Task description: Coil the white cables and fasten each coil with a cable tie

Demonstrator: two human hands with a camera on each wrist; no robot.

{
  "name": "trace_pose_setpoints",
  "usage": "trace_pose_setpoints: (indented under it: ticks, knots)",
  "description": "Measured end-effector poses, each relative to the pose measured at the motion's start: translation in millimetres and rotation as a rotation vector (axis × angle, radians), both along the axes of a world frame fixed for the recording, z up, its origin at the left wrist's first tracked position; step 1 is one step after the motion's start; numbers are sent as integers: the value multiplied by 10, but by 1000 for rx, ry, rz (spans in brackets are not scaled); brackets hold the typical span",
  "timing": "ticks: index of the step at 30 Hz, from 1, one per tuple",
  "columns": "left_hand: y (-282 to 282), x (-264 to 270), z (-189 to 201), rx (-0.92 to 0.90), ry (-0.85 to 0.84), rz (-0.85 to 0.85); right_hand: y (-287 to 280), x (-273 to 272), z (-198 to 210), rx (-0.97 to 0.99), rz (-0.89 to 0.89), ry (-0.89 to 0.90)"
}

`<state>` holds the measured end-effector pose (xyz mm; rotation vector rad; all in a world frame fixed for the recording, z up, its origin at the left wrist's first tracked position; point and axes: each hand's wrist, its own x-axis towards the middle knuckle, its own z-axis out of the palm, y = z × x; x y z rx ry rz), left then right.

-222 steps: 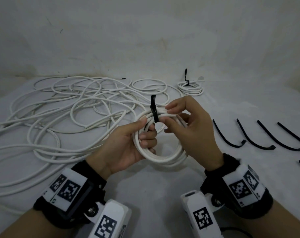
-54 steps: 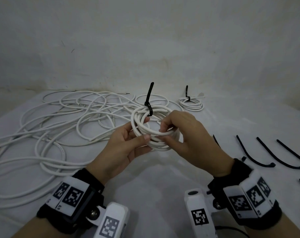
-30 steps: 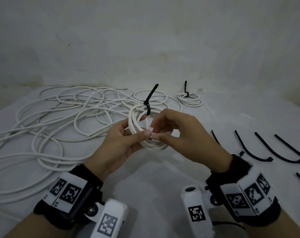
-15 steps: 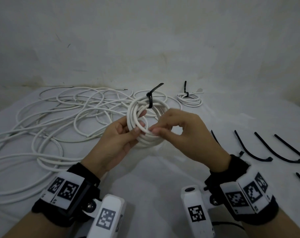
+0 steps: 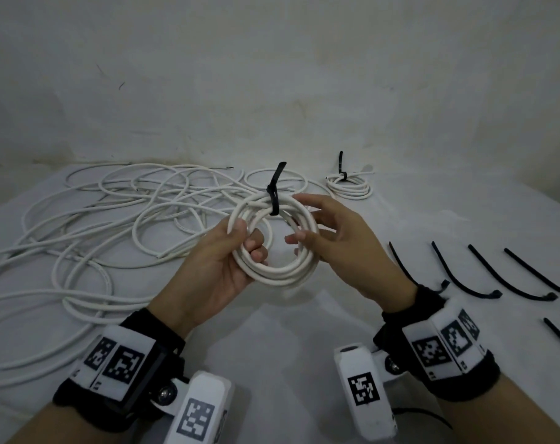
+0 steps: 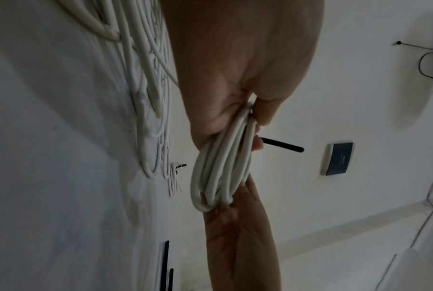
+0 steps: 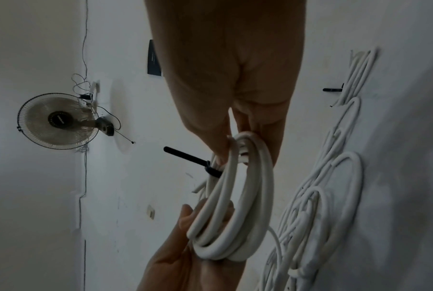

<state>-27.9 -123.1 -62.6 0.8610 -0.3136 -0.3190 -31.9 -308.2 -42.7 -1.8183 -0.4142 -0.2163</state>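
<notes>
A coil of white cable (image 5: 272,274) is held up over the table, bound at its top by a black cable tie (image 5: 273,190) whose tail sticks upward. My left hand (image 5: 248,240) grips the coil's left side, thumb in front and fingers curled through the ring. My right hand (image 5: 301,219) holds the right side loosely, thumb inside the ring and fingers spread behind the strands. The left wrist view shows the coil (image 6: 220,173) edge-on with the tie tail (image 6: 282,146) beside it. In the right wrist view the coil (image 7: 235,216) runs between my thumb and fingers.
Loose white cables (image 5: 112,219) sprawl over the left half of the white table. A tied coil (image 5: 349,187) lies at the back by the wall. Several spare black cable ties (image 5: 483,274) lie in a row at the right. A wall fan (image 7: 58,122) hangs off to the side.
My right hand has let go of its tight pinch at the coil's near side and spread its fingers along the right side. The coil now faces me more fully.
</notes>
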Motion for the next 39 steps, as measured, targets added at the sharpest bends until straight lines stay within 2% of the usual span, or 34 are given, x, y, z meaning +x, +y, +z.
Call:
trace_pose_setpoints:
  ticks: [7,13,18,21,24,26,29,31,36,39]
  knots:
    - [2,40,-114,49,-106,-252,-62,-25,117,63,-147,-221]
    - [-26,9,-130,81,-89,-331,-65,-28,71,-193,-190,-343]
    - [-18,-17,-102,93,-119,-359,-68,-12,70,-199,-247,-408]
    - [-40,-47,-69,100,-128,-326,-58,2,60,-137,-254,-359]
    - [-59,-71,-50,117,-98,-259,-46,15,41,-65,-215,-227]
    - [-60,-75,-43,108,-77,-221,-30,15,19,-22,-162,-72]
    - [-48,-64,-40,90,-48,-146,-3,-23,28,189,7,251]
    - [-57,-68,-41,99,-54,-93,-13,-40,56,261,78,349]
    - [-105,-82,-25,193,-78,64,0,-46,40,223,78,291]
    - [-97,-81,-4,230,-103,94,30,-48,8,190,62,229]
